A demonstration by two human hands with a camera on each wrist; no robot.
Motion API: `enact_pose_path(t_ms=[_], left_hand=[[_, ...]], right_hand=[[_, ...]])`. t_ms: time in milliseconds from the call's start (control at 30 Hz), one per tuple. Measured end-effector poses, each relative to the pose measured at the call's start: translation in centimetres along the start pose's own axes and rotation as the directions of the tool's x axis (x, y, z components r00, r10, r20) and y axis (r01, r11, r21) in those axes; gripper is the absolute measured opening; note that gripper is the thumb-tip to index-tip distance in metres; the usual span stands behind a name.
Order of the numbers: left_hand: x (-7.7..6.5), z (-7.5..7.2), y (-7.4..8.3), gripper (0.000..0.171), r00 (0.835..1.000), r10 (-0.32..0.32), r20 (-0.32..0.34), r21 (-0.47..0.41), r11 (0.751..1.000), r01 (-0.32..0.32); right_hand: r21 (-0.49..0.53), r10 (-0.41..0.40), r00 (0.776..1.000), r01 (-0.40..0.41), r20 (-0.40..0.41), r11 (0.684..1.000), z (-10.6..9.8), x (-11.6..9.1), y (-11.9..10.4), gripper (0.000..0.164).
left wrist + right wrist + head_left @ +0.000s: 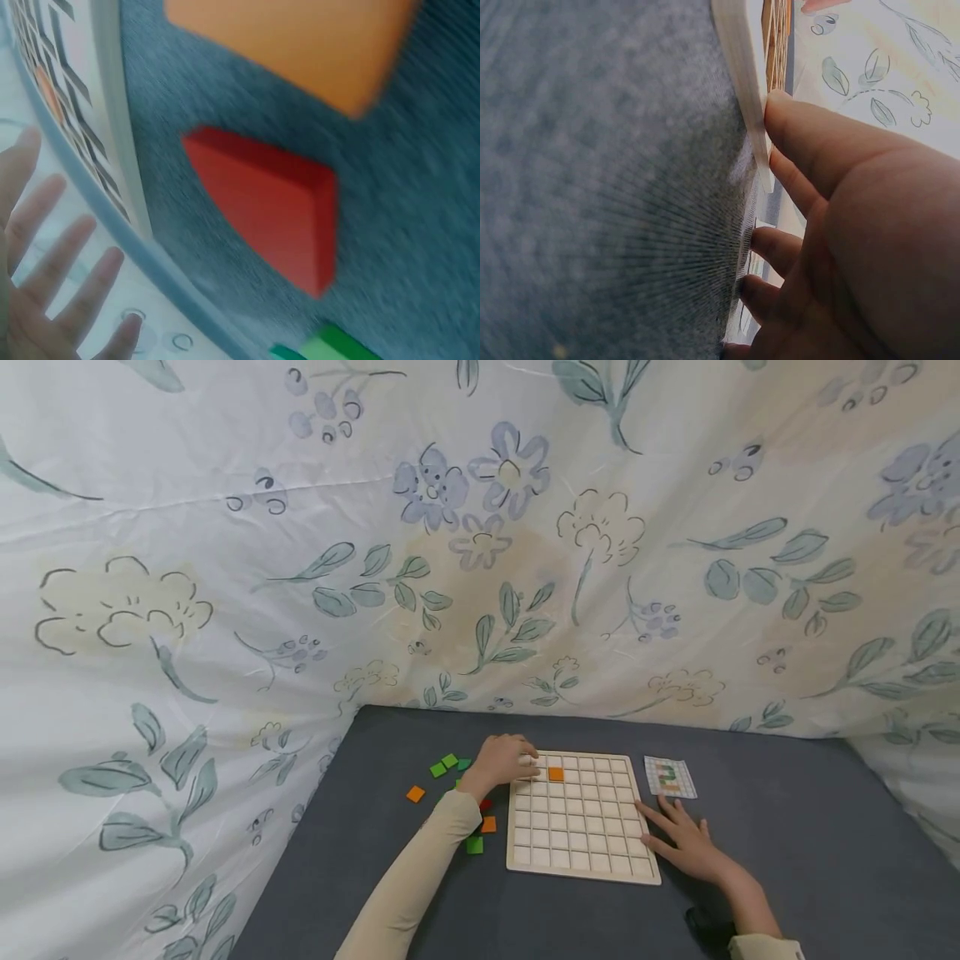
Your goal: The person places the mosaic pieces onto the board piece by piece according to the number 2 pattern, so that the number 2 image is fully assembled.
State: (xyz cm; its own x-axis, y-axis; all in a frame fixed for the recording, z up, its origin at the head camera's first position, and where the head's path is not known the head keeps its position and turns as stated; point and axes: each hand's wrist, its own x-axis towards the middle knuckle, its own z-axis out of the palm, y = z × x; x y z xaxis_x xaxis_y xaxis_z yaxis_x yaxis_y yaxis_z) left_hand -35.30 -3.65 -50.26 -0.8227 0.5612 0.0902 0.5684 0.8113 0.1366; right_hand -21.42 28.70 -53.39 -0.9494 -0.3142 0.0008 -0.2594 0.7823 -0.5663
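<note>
A pale wooden grid board (585, 843) lies on the dark cloth with one orange square tile (556, 774) in its upper-left part. My left hand (504, 762) reaches over the board's upper-left corner, just left of that tile. The left wrist view shows its fingers (82, 232) straight and spread, with nothing between them. My right hand (690, 845) lies along the board's right side, thumb and index finger touching the edge, other fingers spread towards a small printed pattern card (670, 777).
Left of the board several loose tiles lie scattered: green tiles (438, 770), an orange tile (416, 794), and a red piece with a curved side (262, 202), partly hidden by my left arm in the head view. A dark object (705, 927) sits by my right wrist. Floral fabric (480, 568) hangs behind.
</note>
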Motion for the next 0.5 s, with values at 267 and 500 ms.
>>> enact_pose_path(t_ms=[267,500], left_hand=[[-0.7,-0.5,-1.5,0.031,0.999,-0.01,-0.047,-0.041,0.999,0.008],[-1.7,-0.8,-3.2,0.031,0.997,-0.048,-0.064,-0.055,0.998,0.044]], right_hand=[[0.0,-0.01,1.0,0.01,-0.012,1.0,0.1,-0.1,0.1,0.056],[-0.005,-0.013,1.0,0.013,-0.014,1.0,0.1,-0.1,-0.1,0.056]])
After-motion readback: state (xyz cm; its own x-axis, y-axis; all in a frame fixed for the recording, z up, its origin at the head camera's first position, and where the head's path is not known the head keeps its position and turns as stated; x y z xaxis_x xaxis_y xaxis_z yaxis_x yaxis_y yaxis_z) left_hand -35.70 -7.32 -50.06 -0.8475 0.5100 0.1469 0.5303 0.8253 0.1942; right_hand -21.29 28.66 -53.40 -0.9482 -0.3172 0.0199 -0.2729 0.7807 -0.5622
